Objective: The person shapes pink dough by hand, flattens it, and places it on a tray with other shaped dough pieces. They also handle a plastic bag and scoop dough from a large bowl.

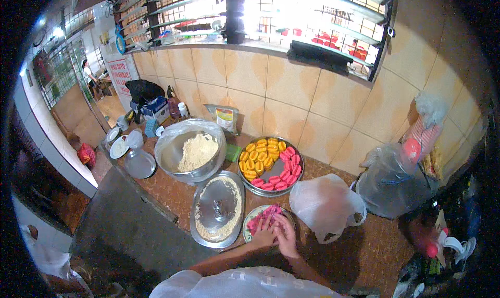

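Observation:
My left hand and my right hand meet over a patterned plate near the counter's front edge. Crumpled pink wrappers lie on it under my fingers. Whether either hand pinches something is too small to make out. Beyond the plate stands a round metal pan. Yellow-wrapped oval sweets line its left side and back, pink-wrapped ones its right side and front. To the left, an oval metal tray carries pale powder and a metal molding press.
A large plastic-lined bowl of pale powder stands behind the tray. At right are a white plastic bag and a larger clear bag. The tiled wall bounds the counter's back. Another person stands far off at left.

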Motion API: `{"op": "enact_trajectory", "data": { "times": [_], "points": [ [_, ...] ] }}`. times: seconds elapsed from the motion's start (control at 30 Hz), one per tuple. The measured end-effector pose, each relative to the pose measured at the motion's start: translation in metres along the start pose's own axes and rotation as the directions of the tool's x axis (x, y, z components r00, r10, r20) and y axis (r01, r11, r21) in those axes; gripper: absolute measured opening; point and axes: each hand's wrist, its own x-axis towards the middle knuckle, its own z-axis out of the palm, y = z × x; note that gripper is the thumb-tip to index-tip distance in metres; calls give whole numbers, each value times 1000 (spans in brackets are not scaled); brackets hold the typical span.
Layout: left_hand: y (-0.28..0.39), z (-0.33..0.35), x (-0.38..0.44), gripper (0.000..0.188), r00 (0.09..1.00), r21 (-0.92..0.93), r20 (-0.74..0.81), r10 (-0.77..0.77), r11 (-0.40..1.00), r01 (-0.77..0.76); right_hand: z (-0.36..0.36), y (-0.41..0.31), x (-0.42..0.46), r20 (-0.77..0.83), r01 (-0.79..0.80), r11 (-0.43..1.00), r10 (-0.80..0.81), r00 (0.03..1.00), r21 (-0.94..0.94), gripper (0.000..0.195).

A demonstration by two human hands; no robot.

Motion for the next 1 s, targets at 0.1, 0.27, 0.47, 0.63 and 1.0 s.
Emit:
{"op": "enact_trajectory", "data": {
  "times": [0.1, 0.27, 0.47, 0.63, 1.0],
  "points": [
    [-5, 14, 6, 69, 994, -452, -74, -76, 891, 34, 17, 16, 10, -51, 80, 996, -79, 996, 24, 43],
    [-7, 18, 12, 76, 936, -789, -272, -221, 608, -86, 22, 43, 13, -163, 82, 991, -64, 985, 104, 43],
    [5, -1, -1, 75, 892, -841, -329, -310, 527, -127, 7, 64, 18, -98, -26, 987, 11, 995, -157, 44],
    [4, -5, 4, 70, 901, -696, -272, -337, 715, 57, -26, 51, 15, 144, 6, 774, 111, 983, -633, 48],
    [-6, -12, -28, 76, 903, -207, -382, -198, 970, 125, -62, 47, -2, 220, 131, 378, 202, 954, -917, 69]
  ]
}}
